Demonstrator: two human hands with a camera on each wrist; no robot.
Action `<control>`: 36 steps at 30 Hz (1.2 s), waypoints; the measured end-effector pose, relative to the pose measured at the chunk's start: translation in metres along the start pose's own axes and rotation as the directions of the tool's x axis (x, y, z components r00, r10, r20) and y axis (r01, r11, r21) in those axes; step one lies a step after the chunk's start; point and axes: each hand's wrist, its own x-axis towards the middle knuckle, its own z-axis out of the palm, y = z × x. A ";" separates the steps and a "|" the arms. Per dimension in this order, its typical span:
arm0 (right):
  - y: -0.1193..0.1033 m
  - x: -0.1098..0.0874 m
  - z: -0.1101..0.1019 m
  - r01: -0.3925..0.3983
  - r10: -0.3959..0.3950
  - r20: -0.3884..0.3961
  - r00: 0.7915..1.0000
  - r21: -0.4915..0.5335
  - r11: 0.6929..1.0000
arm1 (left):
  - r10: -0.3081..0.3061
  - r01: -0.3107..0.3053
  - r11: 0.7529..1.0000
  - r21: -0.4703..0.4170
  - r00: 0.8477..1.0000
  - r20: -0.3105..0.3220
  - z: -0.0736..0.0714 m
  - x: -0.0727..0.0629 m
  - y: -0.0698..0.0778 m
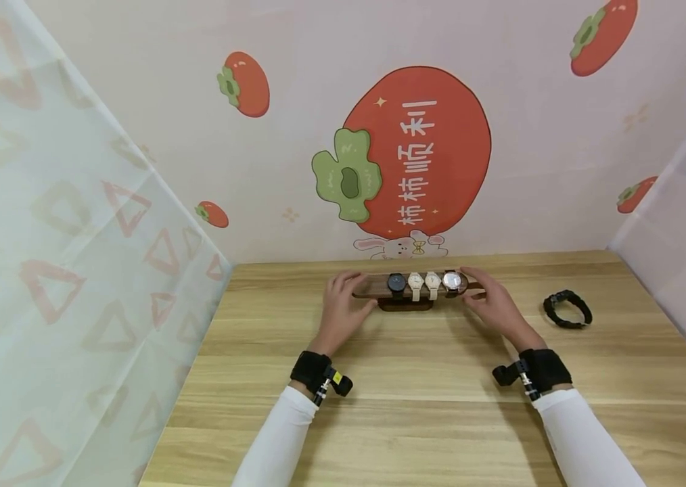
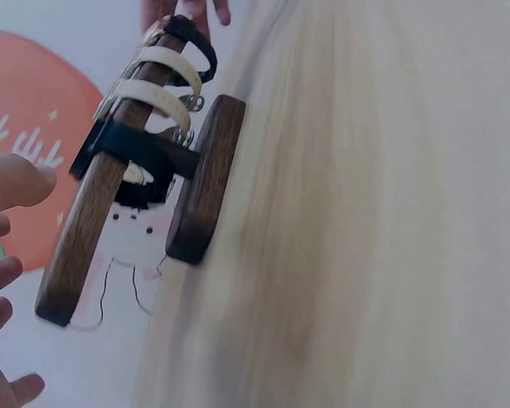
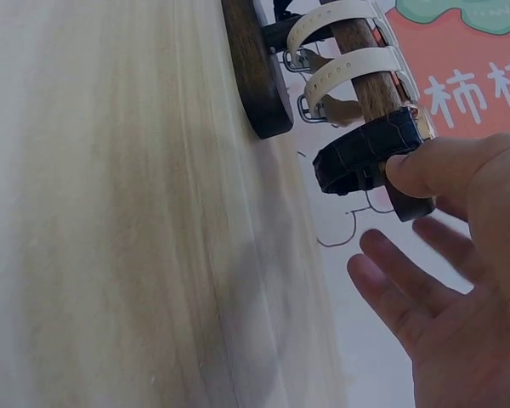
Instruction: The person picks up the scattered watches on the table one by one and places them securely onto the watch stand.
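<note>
A dark wooden watch stand point(image 1: 405, 306) is at the back of the table, with a raised horizontal bar point(image 2: 76, 255). Strapped along the bar are a black watch point(image 1: 396, 283), two cream-strapped watches point(image 3: 353, 72) and a white-faced watch with a dark strap point(image 1: 452, 280) at the right end. My left hand point(image 1: 341, 310) is beside the bare left end, its thumb apart from the wood in the left wrist view. Over at the other end, my right hand point(image 3: 484, 255) has its thumb tip at the dark strap point(image 3: 365, 153), the other fingers spread loosely beyond the bar's tip.
A black watch point(image 1: 560, 296) with a closed loop strap lies on the wooden table point(image 1: 416, 419), to the right of my right hand. Behind the table's back edge rises a wall covering point(image 1: 282, 169) printed with persimmons. Pale panels point(image 1: 75, 270) flank the table.
</note>
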 end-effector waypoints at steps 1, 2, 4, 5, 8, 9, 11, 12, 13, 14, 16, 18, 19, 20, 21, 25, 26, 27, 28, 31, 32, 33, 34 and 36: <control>0.000 -0.002 -0.001 -0.005 0.005 -0.004 1.000 -0.002 1.000 | -0.020 0.020 1.000 -0.015 1.000 -0.004 -0.002 -0.004 -0.002; -0.001 -0.005 -0.001 -0.007 0.007 -0.008 1.000 -0.002 1.000 | -0.039 0.039 0.999 -0.033 0.999 -0.012 -0.004 -0.008 -0.003; -0.002 -0.010 -0.004 -0.007 0.007 -0.023 1.000 -0.014 1.000 | -0.090 0.088 0.993 -0.079 0.996 -0.024 -0.009 -0.016 -0.007; -0.002 -0.012 -0.005 -0.001 0.000 -0.033 0.999 -0.021 1.000 | -0.114 0.110 0.989 -0.102 0.993 -0.033 -0.011 -0.020 -0.008; -0.003 -0.021 -0.010 0.020 -0.022 -0.050 0.999 -0.041 0.999 | -0.146 0.135 0.973 -0.185 0.988 -0.051 -0.019 -0.033 -0.014; -0.003 -0.024 -0.013 0.027 -0.030 -0.059 0.998 -0.058 0.998 | -0.149 0.135 0.967 -0.218 0.987 -0.051 -0.021 -0.037 -0.016; -0.004 -0.030 -0.018 0.025 -0.033 -0.072 0.997 -0.097 0.995 | -0.144 0.125 0.949 -0.289 0.989 -0.043 -0.025 -0.046 -0.018; -0.004 -0.033 -0.021 0.022 -0.031 -0.077 0.997 -0.116 0.993 | -0.142 0.123 0.937 -0.328 0.989 -0.033 -0.027 -0.050 -0.019; -0.004 -0.036 -0.024 0.018 -0.030 -0.084 0.996 -0.140 0.990 | -0.148 0.131 0.923 -0.363 0.989 -0.019 -0.028 -0.054 -0.019; -0.004 -0.039 -0.027 0.012 -0.027 -0.091 0.996 -0.160 0.987 | -0.158 0.145 0.908 -0.394 0.987 -0.001 -0.029 -0.058 -0.019; -0.002 -0.045 -0.033 -0.004 -0.017 -0.106 0.994 -0.197 0.980 | -0.179 0.180 0.879 -0.442 0.983 0.043 -0.030 -0.066 -0.020; -0.001 -0.051 -0.039 -0.022 -0.002 -0.114 0.993 -0.215 0.976 | -0.199 0.212 0.858 -0.468 0.977 0.079 -0.029 -0.071 -0.021; 0.001 -0.053 -0.041 -0.040 0.010 -0.132 0.991 -0.230 0.972 | -0.208 0.227 0.849 -0.477 0.974 0.094 -0.029 -0.073 -0.021; 0.002 -0.056 -0.043 -0.047 0.014 -0.141 0.990 -0.237 0.970 | -0.212 0.236 0.841 -0.487 0.972 0.105 -0.028 -0.075 -0.022; 0.004 -0.058 -0.046 -0.051 0.015 -0.149 0.989 -0.242 0.969 | -0.216 0.243 0.838 -0.489 0.970 0.112 -0.027 -0.077 -0.022; 0.011 -0.067 -0.054 -0.056 -0.007 -0.201 0.980 -0.307 0.950 | -0.226 0.264 0.820 -0.508 0.965 0.136 -0.024 -0.083 -0.023; 0.013 -0.069 -0.057 -0.053 -0.015 -0.208 0.978 -0.320 0.946 | -0.229 0.270 0.813 -0.515 0.963 0.144 -0.023 -0.084 -0.023; 0.016 -0.071 -0.059 -0.064 -0.013 -0.223 0.975 -0.335 0.940 | -0.229 0.275 0.807 -0.523 0.962 0.151 -0.021 -0.086 -0.024; 0.018 -0.072 -0.061 -0.077 -0.010 -0.241 0.970 -0.350 0.933 | -0.229 0.279 0.800 -0.532 0.960 0.158 -0.020 -0.087 -0.025; 0.027 -0.075 -0.065 -0.127 0.018 -0.291 0.957 -0.361 0.924 | -0.231 0.287 0.783 -0.551 0.958 0.171 -0.015 -0.090 -0.026; 0.030 -0.076 -0.066 -0.139 0.021 -0.308 0.951 -0.366 0.920 | -0.234 0.292 0.778 -0.556 0.956 0.175 -0.015 -0.090 -0.026; 0.033 -0.078 -0.067 -0.149 0.027 -0.319 0.947 -0.367 0.918 | -0.235 0.293 0.777 -0.558 0.956 0.176 -0.014 -0.090 -0.026; 0.035 -0.079 -0.068 -0.156 0.026 -0.333 0.943 -0.371 0.916 | -0.239 0.298 0.775 -0.558 0.955 0.178 -0.014 -0.090 -0.026; 0.040 -0.081 -0.070 -0.172 0.026 -0.356 0.934 -0.382 0.908 | -0.248 0.305 0.769 -0.562 0.952 0.178 -0.013 -0.090 -0.024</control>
